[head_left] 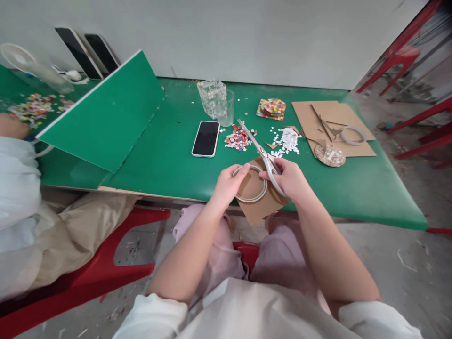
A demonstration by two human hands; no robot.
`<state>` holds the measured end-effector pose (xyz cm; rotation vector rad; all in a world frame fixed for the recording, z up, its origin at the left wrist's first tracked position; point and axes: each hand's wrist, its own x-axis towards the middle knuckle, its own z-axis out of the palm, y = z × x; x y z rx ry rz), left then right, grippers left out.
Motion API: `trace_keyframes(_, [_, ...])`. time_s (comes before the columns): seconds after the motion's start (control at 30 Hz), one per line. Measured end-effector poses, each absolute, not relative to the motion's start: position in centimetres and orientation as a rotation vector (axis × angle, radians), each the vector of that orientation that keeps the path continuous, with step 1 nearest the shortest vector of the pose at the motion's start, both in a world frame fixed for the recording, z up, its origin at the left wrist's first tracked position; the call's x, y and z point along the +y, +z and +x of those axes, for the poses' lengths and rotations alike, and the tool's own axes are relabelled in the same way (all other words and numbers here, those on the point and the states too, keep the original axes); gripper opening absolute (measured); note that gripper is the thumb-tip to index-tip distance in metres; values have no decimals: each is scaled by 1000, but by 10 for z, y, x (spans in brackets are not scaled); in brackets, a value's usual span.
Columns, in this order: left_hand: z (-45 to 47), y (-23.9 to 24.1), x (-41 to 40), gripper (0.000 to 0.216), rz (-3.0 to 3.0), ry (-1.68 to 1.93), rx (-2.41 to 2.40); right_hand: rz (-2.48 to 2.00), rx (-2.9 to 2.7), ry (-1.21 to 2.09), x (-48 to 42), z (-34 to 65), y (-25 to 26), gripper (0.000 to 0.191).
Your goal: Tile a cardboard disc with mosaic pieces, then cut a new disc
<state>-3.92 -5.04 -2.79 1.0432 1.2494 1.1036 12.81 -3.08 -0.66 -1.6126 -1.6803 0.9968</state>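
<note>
My left hand (pixel 229 182) pinches the edge of a narrow roll of tape (pixel 253 200) between thumb and fingers. Behind the roll lies a square piece of brown cardboard (pixel 257 214), at the table's front edge above my lap. Closed around silver scissors (pixel 262 151) is my right hand (pixel 289 178); the blades point up and away to the left. Its thumb and fingertips come close to the roll's right side, but whether they touch the tape is not clear. Just beyond the hands lie a pile of coloured mosaic tiles (pixel 238 139) and a pile of white ones (pixel 287 141).
A phone (pixel 205 139) lies left of the tiles, with clear containers (pixel 226 107) behind. Tile-covered coasters (pixel 271 108), cardboard sheets (pixel 360 148), another tape ring (pixel 353 135) and a round tiled disc (pixel 330 155) are rightward. A green divider (pixel 106 113) separates a co-worker's sleeve (pixel 17 179).
</note>
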Motion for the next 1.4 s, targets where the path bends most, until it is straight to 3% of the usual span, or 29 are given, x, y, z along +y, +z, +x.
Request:
trace_keyframes(0.83, [-29,6,-74,25,974,1557,1401,-1428,-1470,914,-59,120,9,27])
trace_keyframes(1.4, [-42,21,-66,15,1447,1364,1456,-1459,-1604,955,-53,119,19,28])
